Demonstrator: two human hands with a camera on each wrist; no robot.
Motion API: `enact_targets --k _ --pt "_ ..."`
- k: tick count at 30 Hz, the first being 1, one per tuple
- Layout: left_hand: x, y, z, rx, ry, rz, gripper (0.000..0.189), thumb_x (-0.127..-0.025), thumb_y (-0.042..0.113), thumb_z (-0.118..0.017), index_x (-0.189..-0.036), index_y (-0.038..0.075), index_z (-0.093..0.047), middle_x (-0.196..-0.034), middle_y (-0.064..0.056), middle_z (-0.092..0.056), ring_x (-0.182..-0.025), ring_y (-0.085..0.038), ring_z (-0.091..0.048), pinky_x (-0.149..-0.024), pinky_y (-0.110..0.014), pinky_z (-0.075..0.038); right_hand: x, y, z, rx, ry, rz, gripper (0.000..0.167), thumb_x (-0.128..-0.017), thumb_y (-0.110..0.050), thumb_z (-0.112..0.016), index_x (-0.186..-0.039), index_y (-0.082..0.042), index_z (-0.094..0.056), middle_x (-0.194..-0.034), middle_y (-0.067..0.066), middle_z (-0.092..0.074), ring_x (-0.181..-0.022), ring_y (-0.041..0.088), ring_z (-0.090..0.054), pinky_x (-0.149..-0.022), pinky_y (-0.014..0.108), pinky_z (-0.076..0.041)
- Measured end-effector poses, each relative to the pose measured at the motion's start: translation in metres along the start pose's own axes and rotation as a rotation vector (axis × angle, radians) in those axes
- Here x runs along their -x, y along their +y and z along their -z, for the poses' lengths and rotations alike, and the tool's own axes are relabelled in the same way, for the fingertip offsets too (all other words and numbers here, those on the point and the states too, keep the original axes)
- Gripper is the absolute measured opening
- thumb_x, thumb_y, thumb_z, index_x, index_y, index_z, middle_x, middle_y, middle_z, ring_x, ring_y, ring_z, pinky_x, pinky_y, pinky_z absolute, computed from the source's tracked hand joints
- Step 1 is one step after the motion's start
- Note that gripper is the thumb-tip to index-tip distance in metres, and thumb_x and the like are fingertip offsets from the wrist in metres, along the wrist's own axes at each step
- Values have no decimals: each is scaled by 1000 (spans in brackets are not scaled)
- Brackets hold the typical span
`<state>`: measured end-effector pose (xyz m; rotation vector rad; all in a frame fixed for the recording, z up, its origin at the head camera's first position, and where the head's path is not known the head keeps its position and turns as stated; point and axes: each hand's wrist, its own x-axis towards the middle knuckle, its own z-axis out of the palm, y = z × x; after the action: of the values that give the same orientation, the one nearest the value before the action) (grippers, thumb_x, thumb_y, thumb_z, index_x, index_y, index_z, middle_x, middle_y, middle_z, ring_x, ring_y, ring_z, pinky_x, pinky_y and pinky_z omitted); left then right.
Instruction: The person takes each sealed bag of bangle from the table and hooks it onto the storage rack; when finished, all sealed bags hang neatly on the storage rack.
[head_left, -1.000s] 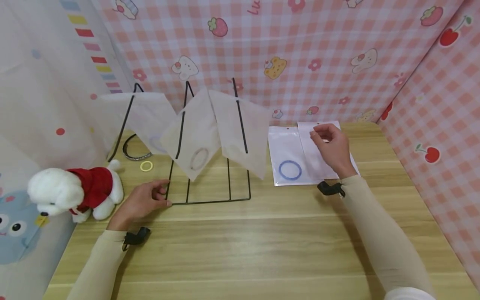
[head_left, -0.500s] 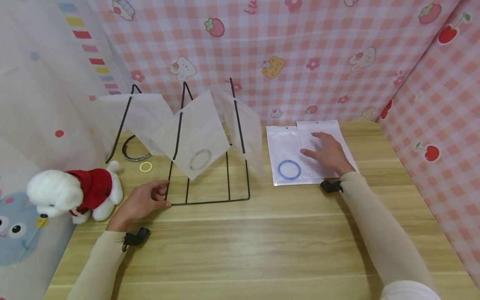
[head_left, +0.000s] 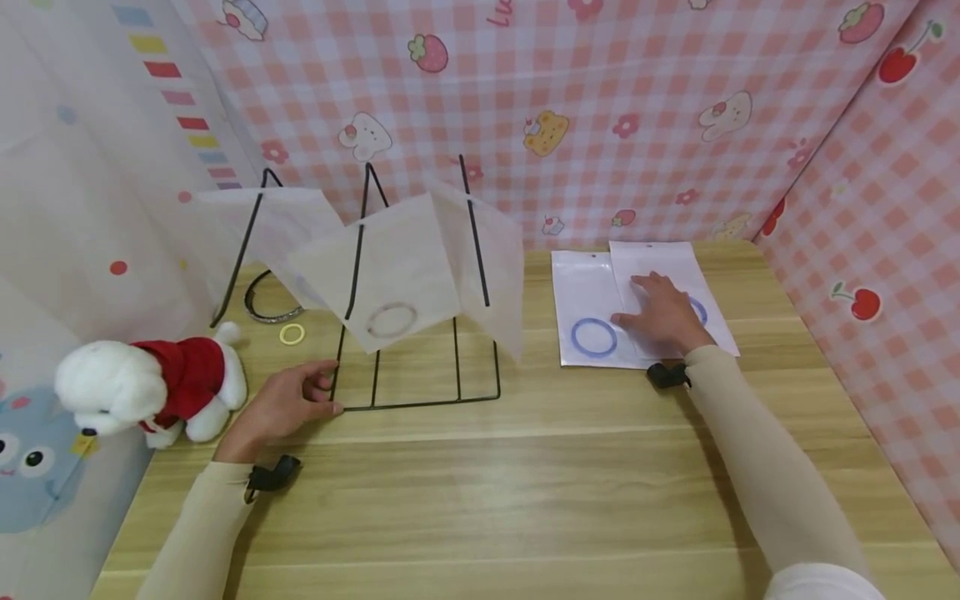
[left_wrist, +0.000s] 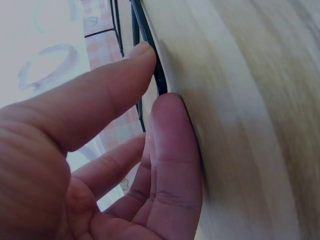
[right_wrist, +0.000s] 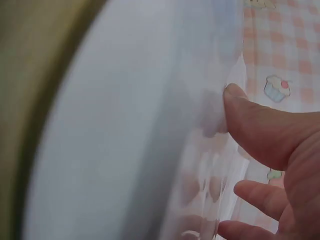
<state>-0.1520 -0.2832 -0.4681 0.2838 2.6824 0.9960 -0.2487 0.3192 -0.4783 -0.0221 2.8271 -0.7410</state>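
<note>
Pinching the rack (head_left: 420, 406) on the table (head_left: 480, 500) by its near left corner with the left hand (head_left: 283, 402).
Touching with the right hand (head_left: 664, 315), fingers spread, the right bag (head_left: 663, 265), laid farther back, partly over the left bag (head_left: 585, 287), near the pink cloth (head_left: 615, 67).

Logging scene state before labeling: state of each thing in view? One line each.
Black wire rack: standing on the table
Pouches: three, tilted, in the rack
White packets: lying overlapped; seals can't be told
Left hand: holds the rack's near left corner
Right hand: touches the right-hand packet
Dark band: lying on the table
Yellow ring: lying flat
Plush dog: upright
</note>
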Motion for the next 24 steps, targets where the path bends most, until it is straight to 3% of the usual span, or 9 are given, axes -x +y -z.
enact_targets --k 11,16,24 --pt "-1 -3 0 -9 -1 10 69 -91 18 -85 -148 -4 -55 -116 -14 -67 -100 -22 -64 -82 -22 -50 21 34 25 40 -15 10 81 -97 -42 -73 -157 2 -40 -167 36 -24 -156 54 -17 -123 73 -12" --pt "-1 -5 -1 -1 3 19 69 -90 17 -86 -148 -4 -55 -116 -14 -67 -101 -22 -64 -82 -21 -50 28 48 37 44 -23 10 83 -96 -37 -74 -156 7 -38 -163 37 -29 -153 55 -23 -123 69 -19" --pt "-1 -3 -1 -9 4 13 69 -90 18 -85 -148 -5 -55 -116 -14 -68 -101 -21 -65 -82 -21 -50 35 77 57 2 15 -126 107 -93 -61 -73 -161 8 -28 -163 41 -24 -150 60 -21 -120 73 -21"
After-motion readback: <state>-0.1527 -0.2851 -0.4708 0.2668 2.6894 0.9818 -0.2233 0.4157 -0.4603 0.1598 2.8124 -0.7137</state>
